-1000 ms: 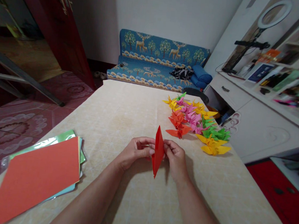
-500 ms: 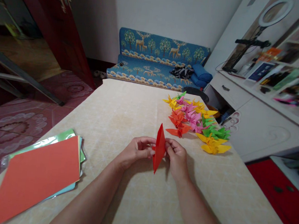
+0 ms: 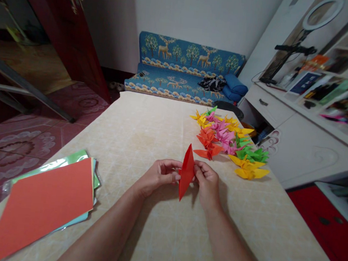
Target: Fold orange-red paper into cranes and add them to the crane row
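A folded red paper piece [image 3: 186,174], long and pointed at top and bottom, is held upright above the table in front of me. My left hand [image 3: 160,176] pinches its left side between thumb and fingers. On its right side, my right hand [image 3: 206,180] grips the edge with thumb and forefinger. Beyond the hands to the right lies a group of folded paper birds in several colours: a red one [image 3: 209,152] is closest to the held paper, and a yellow one [image 3: 249,169] sits at the group's near right.
A stack of paper sheets with a red sheet [image 3: 47,204] on top lies at the table's left. The cream tablecloth [image 3: 137,131] covers the table. Behind it stands a blue sofa [image 3: 172,77]; a white cabinet [image 3: 315,151] is at the right.
The red folded paper has tilted slightly, its top tip leaning a little to the right. Both hands keep their hold, nearly in the same place.
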The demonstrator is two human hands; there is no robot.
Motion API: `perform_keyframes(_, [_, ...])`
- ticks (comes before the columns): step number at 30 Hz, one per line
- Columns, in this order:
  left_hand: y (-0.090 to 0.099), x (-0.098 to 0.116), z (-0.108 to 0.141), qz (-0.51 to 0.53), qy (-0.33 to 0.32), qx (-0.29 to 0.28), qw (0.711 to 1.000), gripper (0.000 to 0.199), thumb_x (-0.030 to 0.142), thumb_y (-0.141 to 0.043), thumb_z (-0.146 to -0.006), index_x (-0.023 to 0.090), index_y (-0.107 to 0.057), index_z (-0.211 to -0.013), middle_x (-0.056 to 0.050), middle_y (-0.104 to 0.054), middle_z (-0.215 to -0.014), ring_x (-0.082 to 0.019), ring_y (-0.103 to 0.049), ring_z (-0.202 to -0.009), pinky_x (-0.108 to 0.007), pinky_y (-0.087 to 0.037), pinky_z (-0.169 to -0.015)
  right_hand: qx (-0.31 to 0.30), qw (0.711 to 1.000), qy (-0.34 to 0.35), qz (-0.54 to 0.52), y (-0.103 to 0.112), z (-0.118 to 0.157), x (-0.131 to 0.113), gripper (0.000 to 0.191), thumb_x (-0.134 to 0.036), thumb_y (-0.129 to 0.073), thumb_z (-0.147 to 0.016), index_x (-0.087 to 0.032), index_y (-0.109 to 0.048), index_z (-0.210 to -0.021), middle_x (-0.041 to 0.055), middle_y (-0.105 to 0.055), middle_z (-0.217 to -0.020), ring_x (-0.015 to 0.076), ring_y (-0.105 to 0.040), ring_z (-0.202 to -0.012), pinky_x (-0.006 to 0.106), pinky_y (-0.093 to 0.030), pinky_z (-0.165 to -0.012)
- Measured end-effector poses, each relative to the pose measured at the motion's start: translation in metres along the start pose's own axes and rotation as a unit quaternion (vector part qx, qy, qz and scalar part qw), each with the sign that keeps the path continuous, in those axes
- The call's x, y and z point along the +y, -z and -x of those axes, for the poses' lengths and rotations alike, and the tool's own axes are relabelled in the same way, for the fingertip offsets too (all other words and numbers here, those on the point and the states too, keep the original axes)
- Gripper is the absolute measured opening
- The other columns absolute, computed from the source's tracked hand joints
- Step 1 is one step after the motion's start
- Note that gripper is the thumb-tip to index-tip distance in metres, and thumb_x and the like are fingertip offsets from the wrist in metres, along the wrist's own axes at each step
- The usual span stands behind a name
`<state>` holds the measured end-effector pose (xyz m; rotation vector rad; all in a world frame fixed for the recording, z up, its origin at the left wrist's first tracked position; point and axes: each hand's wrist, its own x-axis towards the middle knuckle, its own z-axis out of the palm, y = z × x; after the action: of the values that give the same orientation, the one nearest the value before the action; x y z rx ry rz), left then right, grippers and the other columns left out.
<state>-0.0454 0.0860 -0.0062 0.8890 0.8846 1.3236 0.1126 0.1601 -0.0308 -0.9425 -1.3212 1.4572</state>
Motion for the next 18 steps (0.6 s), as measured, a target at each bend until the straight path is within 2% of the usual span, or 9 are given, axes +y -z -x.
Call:
perform_keyframes(8, [0.0028,-0.0043,-0.0011,0.008,0.001,-0.006,1.0,0.039,0.028,-0.079,-0.066,0.014,-0.071,-0.101,-0.009,-0.071,-0.086,-0.013,-0.06,-0.067,-0.023,-0.042,-0.062,0.007,1.0,-0.011,-0.022,-0.0006,0.0014,-0.0013,0.022,-0.034,-0.068,-0.074,-0.018,-0.067,-0.089,-0.0025,-0.061,-0.065,0.0082,-0.046,-0.047,0.02,-0.037,-0.044])
perform_keyframes(14, [0.0038,-0.004,-0.0013,-0.01,0.0,0.012,1.0,0.028,0.03,-0.078,-0.068,0.012,-0.072,-0.089,-0.006,-0.069,-0.079,-0.011,-0.057,-0.062,-0.022,-0.042,-0.06,-0.042,0.998,-0.008,0.039,-0.0001,0.0032,-0.0061,0.024,-0.038,-0.068,-0.075,-0.018,-0.07,-0.088,0.0027,-0.069,-0.074,0.0133,-0.057,-0.057,0.022,-0.044,-0.049])
perform_keyframes(18, [0.0013,-0.004,-0.0017,-0.023,-0.016,0.029,0.999,0.024,0.031,-0.078,-0.068,0.012,-0.069,-0.08,-0.004,-0.067,-0.073,-0.012,-0.057,-0.063,-0.022,-0.043,-0.062,-0.079,0.996,-0.032,0.022,-0.0033,0.0057,-0.008,0.024,-0.038,-0.071,-0.073,-0.018,-0.069,-0.086,0.0035,-0.07,-0.075,0.0155,-0.062,-0.064,0.024,-0.049,-0.057])
